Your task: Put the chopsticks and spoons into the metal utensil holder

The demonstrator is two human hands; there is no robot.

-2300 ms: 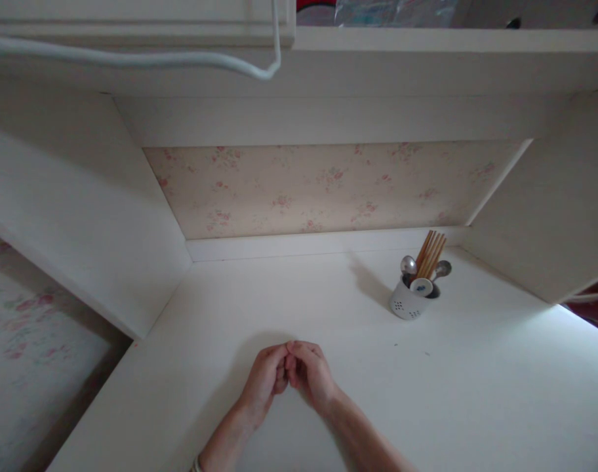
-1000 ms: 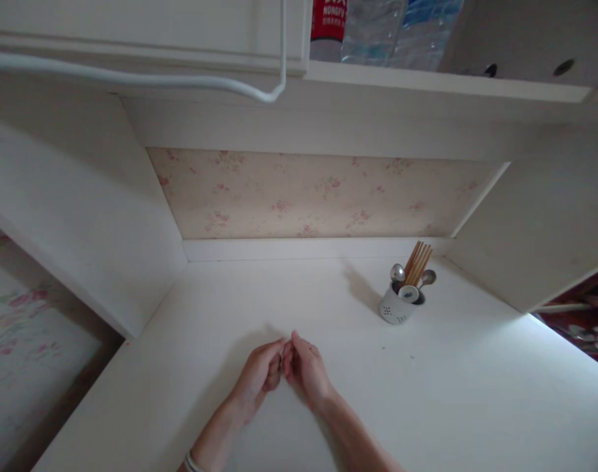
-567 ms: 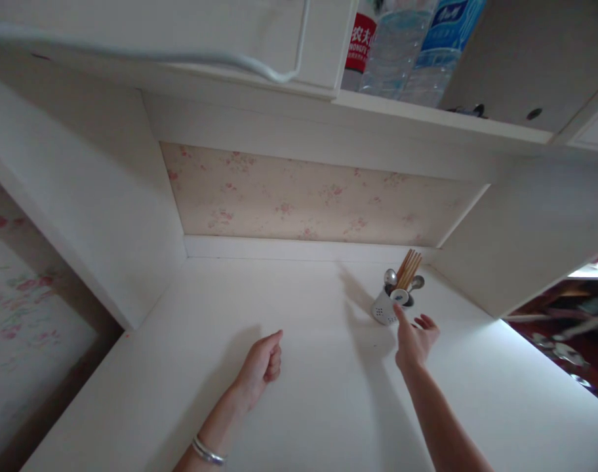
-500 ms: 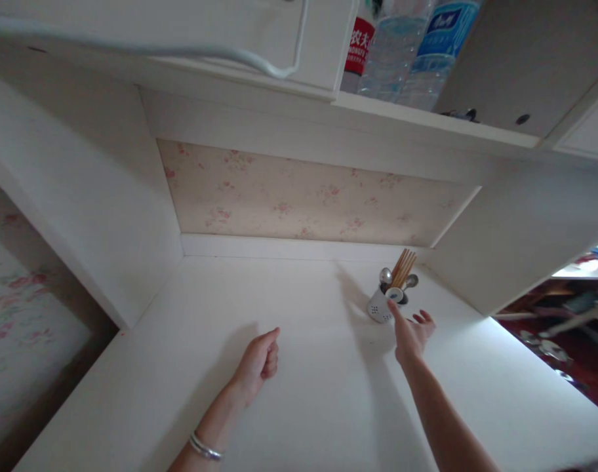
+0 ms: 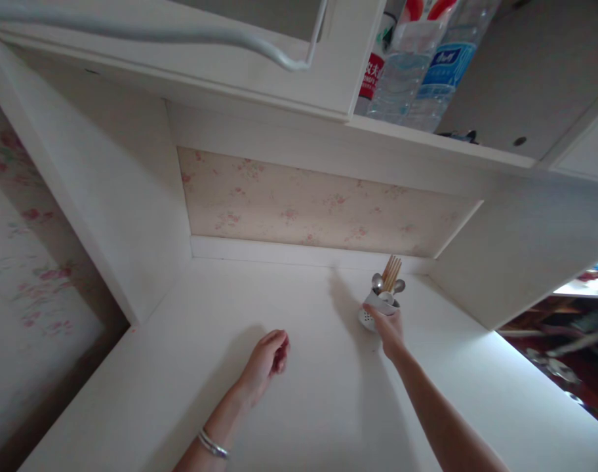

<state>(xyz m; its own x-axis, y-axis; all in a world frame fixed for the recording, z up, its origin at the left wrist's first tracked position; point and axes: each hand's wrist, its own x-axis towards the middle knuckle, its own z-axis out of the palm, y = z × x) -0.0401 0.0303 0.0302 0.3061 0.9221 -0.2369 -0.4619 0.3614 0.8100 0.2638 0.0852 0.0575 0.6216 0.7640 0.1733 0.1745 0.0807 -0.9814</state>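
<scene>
Gently hold the cup [image 5: 378, 303] level with your right hand [image 5: 388, 324] gripping its sides, so its chopsticks [image 5: 391, 273] don't tip, your loosely curled left hand [image 5: 265, 359] left of it.

Has drawn the right hand [image 5: 389, 328] from the left hand [image 5: 268, 359]. Now grips the white utensil cup [image 5: 379, 304].

Head-worn view, looking forward and down, white countertop [image 5: 323, 400] close below, floral wall [image 5: 318, 206] beyond
</scene>
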